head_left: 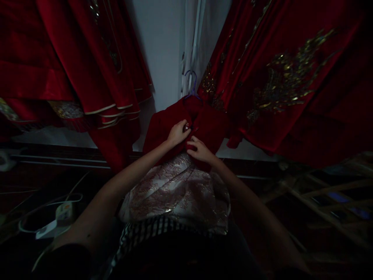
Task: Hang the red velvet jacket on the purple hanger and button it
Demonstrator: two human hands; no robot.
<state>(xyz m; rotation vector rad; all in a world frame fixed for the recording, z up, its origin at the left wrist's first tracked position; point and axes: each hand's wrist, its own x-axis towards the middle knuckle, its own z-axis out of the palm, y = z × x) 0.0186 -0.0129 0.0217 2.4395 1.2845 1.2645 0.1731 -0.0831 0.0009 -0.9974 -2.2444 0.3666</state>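
hanging directly under the fingers, a dark red cloth jacket (211, 126) is worked at its front by two bare hands in a dim room. the left hand (177, 134) has its fingertips drawn narrow at the front opening, beside a small, glinting fitting (186, 126); whether they grip it or the cloth, one cannot tell. the right hand (200, 150), just below, rests bent fingers on the front, loosely curled, any hold on the fabric hidden.

the jacket looks soft and fairly light, likely to swing and crease if tugged; the firmer edges of the opening seem the best place to pinch, and the fitting, probably hard and slick, calls for fingertips.

just above the fingers stands a purple-blue, slim hanger (192, 92). below them spreads a pale, metallic-patterned brocade cloth (177, 190), seemingly stiffer and slicker, its shiny threads perhaps prone to snag. nearer the body shows a black-and-white checked cloth (154, 226).

well left of the fingers drapes a red satin cloth with pale piping (78, 50); to their right, a red cloth with gold sequin embroidery (287, 83).
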